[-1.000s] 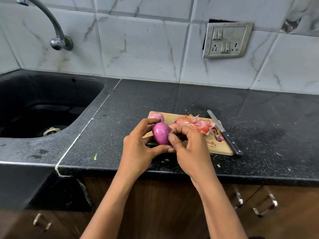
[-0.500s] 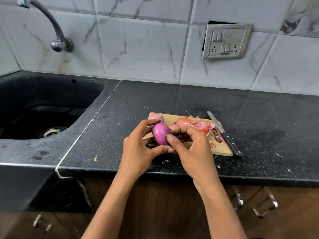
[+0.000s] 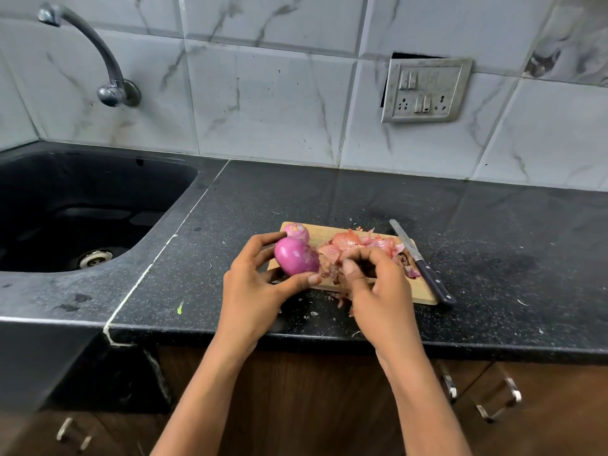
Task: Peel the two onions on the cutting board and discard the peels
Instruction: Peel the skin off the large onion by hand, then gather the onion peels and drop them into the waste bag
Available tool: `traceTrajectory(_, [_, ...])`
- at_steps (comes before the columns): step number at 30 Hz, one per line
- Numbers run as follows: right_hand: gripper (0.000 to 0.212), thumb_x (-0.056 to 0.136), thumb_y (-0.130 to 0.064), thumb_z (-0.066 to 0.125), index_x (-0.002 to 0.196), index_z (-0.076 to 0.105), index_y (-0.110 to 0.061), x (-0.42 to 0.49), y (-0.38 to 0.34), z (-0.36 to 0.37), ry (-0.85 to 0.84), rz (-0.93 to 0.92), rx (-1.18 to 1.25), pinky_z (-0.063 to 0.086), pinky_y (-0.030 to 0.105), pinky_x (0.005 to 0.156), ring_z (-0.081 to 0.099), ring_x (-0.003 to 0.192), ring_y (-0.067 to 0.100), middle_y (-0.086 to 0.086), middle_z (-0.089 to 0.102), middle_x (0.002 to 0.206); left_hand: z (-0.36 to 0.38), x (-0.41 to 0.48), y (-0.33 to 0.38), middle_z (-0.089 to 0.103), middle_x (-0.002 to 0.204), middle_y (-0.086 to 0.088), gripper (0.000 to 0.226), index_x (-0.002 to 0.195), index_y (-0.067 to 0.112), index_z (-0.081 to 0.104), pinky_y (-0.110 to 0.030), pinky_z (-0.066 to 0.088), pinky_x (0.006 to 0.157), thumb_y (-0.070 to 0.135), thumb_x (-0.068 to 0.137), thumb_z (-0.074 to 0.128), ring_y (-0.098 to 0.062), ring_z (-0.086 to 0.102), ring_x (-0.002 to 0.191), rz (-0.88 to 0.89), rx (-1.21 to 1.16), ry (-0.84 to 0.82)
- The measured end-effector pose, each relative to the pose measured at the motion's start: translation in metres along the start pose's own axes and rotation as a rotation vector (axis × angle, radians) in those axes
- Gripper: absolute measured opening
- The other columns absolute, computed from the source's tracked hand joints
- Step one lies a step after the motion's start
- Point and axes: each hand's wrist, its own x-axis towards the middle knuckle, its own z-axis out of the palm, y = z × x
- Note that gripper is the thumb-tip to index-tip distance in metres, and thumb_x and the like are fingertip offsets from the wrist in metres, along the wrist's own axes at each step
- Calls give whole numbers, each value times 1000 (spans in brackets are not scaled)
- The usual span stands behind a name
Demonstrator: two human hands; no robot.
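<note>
Peeled onion [image 3: 295, 262]: glossy magenta, smooth.
Gripped by left hand [image 3: 253, 286]; right hand [image 3: 380, 289] pinches papery peel scrap [image 3: 331, 270] above cutting board [image 3: 329, 232].

You face a grey marble-tiled wall [image 3: 263, 93] with a switch plate [image 3: 426, 90] and a curved tap [image 3: 113, 90] above a black sink [image 3: 49, 192] on your left. The speckled black counter [image 3: 493, 241] tops brown cabinets [image 3: 312, 406] with metal handles [image 3: 498, 403].

Soft even light, faint reflections seen on the far countertop [image 3: 362, 199], sink [image 3: 98, 179] at left darkened by shadow, tiles [image 3: 263, 93] bowed by wide-angle distortion at the edges, right hand [image 3: 381, 291] possibly slightly motion-blurred.
</note>
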Motion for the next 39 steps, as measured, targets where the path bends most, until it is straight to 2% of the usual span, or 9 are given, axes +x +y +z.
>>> traceTrajectory(4, [27,94,-7,64,105,67,-32,9,-2,-21,69,-85,-169,49,29,100,58,105,-4,-20,64,110,-14,4,3,74,114,2,81,116,30,65,-53,59,92,42,45,102,-25,76,95,-48,-80,119])
traceTrajectory(8, [18,98,-28,63,115,69,-31,7,-15,-17,-184,-256,-326,42,27,98,53,110,-6,-23,63,113,-24,9,5,73,111,4,73,117,26,63,-52,60,89,33,52,96,-22,75,97,-38,-58,175])
traceTrajectory(12, [62,101,-60,33,156,35,-30,2,-24,8,-574,-337,-574,16,37,126,18,153,8,-11,29,164,-21,16,4,75,110,2,75,119,24,62,-40,59,94,33,52,95,-13,73,104,-11,-7,152])
traceTrajectory(19, [94,85,-74,-2,162,10,-22,15,-3,-1,-649,-231,-815,-11,44,126,-9,155,9,-6,6,169,-14,24,-11,68,122,3,78,119,33,58,-41,56,99,44,53,99,-13,71,110,-63,106,45])
traceTrajectory(23, [65,101,-62,23,155,36,-29,23,4,-25,-506,-254,-656,10,41,127,19,154,10,-13,33,161,-12,25,-15,65,124,7,72,124,30,49,-36,54,102,33,67,94,-9,68,111,-61,277,-11])
traceTrajectory(27, [28,103,-34,54,124,71,-26,42,11,-44,-154,-301,-381,47,41,106,62,115,7,-16,69,121,-9,25,-11,65,123,6,65,125,29,39,-42,56,93,39,80,84,-14,70,98,-38,447,-33])
traceTrajectory(31, [17,100,-24,61,109,76,-21,68,19,-58,98,-220,-342,52,46,94,65,102,18,-7,73,104,1,21,-5,62,111,0,61,129,18,34,-37,50,81,40,89,74,-20,65,85,-10,584,-15])
traceTrajectory(35, [23,100,-32,60,115,72,-18,92,22,-64,-5,-110,-359,45,32,90,62,113,22,1,70,116,3,19,-2,61,109,-3,68,135,13,35,-36,48,82,42,88,75,-28,65,95,-18,637,10])
traceTrajectory(39, [55,100,-54,52,142,57,-19,108,28,-53,-274,64,-408,41,42,109,48,138,25,2,57,144,-1,17,1,62,129,-7,83,143,14,39,-32,46,94,46,80,81,-28,62,118,-49,646,24])
